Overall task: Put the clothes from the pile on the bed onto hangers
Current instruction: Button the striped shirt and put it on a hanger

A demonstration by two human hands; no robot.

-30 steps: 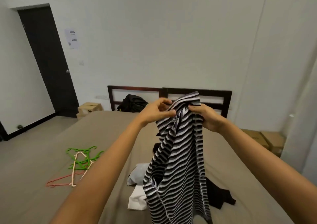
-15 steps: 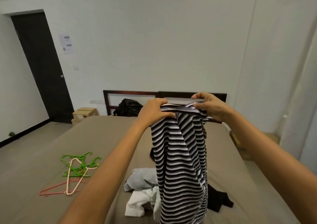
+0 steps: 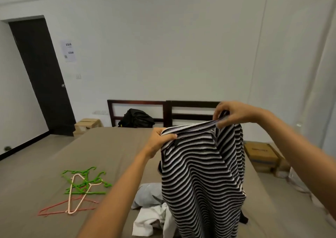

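1. Since half a second ago the hands have drawn apart. The right hand (image 3: 234,113) has gone out to the right and now sits higher than the left hand (image 3: 160,141), so the upper edge of the striped top (image 3: 201,174) is stretched between them, not bunched.
2. Both hands are grasping the top: the left pinches the left end of that edge, the right pinches the right end. The top hangs in the air over the near part of the bed (image 3: 112,146).
3. It looks like a soft, light knit that will sag and stretch. I judge the best hold to be at the shoulders, either side of the neck opening, to let a hanger slip in.
4. The pile (image 3: 149,219) of white, grey and dark clothes lies on the bed just below the top.
5. A tangle of green, pink and red hangers (image 3: 81,186) lies on the bed, well to the left of the pile.
6. Far off stand a dark headboard (image 3: 138,103) with a black bag (image 3: 138,118) against it, a dark door (image 3: 41,77) at far left, and cardboard boxes (image 3: 260,152) on the floor at right.
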